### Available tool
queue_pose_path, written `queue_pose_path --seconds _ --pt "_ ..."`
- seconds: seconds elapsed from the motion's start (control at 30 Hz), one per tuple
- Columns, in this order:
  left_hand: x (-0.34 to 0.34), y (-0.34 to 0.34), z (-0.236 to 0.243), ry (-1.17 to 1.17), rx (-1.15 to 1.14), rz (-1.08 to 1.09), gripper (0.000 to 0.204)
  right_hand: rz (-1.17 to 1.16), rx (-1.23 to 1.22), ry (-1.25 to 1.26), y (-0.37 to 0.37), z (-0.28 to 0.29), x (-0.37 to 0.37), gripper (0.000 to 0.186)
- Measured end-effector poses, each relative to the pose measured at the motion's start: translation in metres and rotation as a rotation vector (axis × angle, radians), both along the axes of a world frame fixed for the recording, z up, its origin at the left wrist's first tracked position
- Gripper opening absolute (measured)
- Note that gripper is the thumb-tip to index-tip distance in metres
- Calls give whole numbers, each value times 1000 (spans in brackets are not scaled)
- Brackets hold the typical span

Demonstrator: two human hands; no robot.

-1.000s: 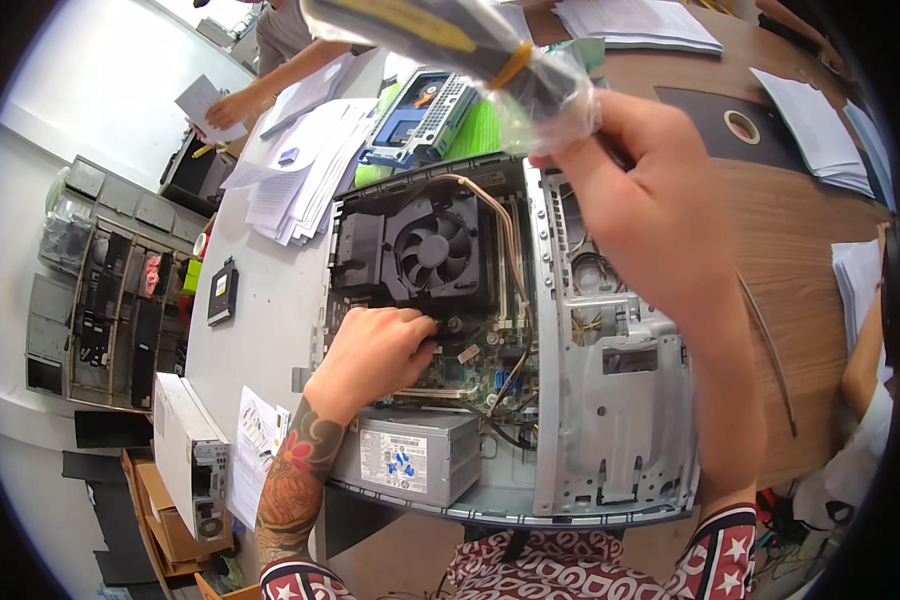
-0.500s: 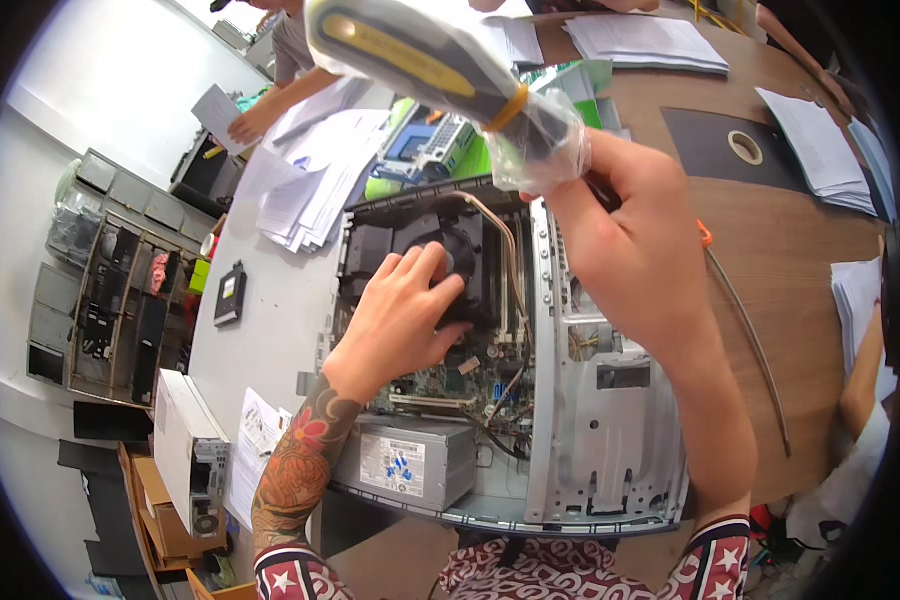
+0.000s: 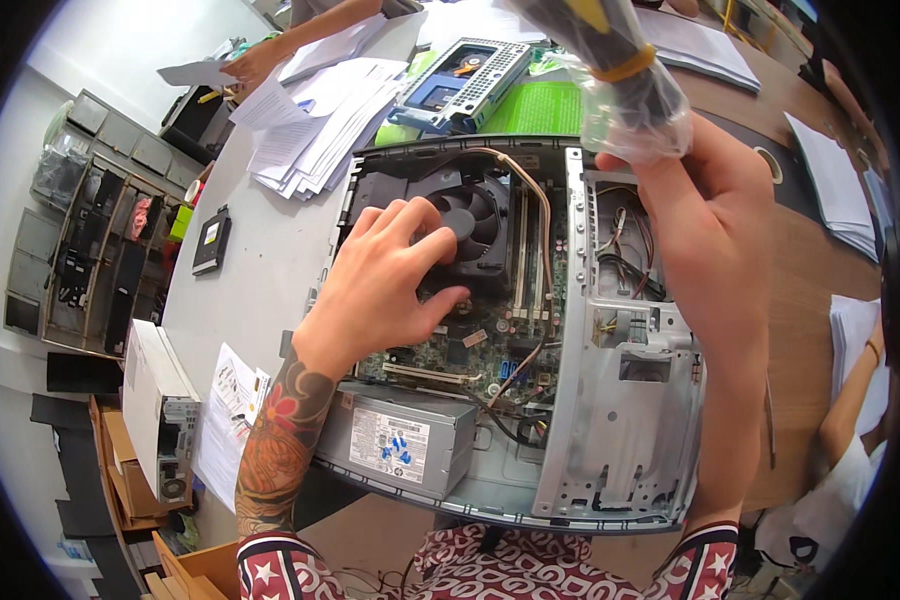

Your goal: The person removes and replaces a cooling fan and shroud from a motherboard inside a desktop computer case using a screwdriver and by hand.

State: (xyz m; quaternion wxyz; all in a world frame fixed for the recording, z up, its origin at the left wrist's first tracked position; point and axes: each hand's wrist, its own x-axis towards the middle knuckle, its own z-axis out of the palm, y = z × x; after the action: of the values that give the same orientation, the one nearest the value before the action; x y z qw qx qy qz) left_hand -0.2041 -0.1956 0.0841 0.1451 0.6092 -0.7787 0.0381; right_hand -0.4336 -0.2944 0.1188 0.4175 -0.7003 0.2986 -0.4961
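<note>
A computer case (image 3: 560, 460) lies on its side before me with its inside exposed. My left hand (image 3: 380, 270) is over the black cooling fan (image 3: 465, 225), fingers bent and thumb spread apart, the fingertips at the left part of its housing. Nothing shows in its grip, and the contact under the fingertips is partly hidden. My right hand (image 3: 705, 215) is closed round the lower end of a plastic-wrapped tool with a black-and-yellow handle (image 3: 620, 60). A yellow rubber band (image 3: 625, 65) ties the wrapping; the tool's tip is hidden in my fingers.
A silver power supply (image 3: 400, 440) sits at the case's near left. Beyond the case are a blue-and-metal drive cage (image 3: 460, 85) and piled papers (image 3: 320, 130). A black drive (image 3: 211, 240) lies to the left, and another desktop case (image 3: 160, 410) stands nearby. Other people's arms (image 3: 310, 35) reach over the table.
My right hand has moved right with the wrapped tool, now partly out of view at the top. My left hand has shifted left off the fan's middle, uncovering its blades. The view has shifted too.
</note>
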Motion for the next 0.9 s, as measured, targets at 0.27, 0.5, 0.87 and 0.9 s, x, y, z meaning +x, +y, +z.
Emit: queue_pose_path --seconds 0.27,0.5,0.87,0.9 --pt "8 -2 -6 -20 -21 -37 28 -19 -5 28 1 1 0 24" --pt "14 -5 -10 -18 -51 -62 28 4 -38 30 1 -1 -1 25" --pt "13 -2 -3 -36 -30 -69 31 8 -31 -4 2 1 1 23" --pt "12 -5 -2 -19 4 -72 32 2 -17 4 2 2 1 22"
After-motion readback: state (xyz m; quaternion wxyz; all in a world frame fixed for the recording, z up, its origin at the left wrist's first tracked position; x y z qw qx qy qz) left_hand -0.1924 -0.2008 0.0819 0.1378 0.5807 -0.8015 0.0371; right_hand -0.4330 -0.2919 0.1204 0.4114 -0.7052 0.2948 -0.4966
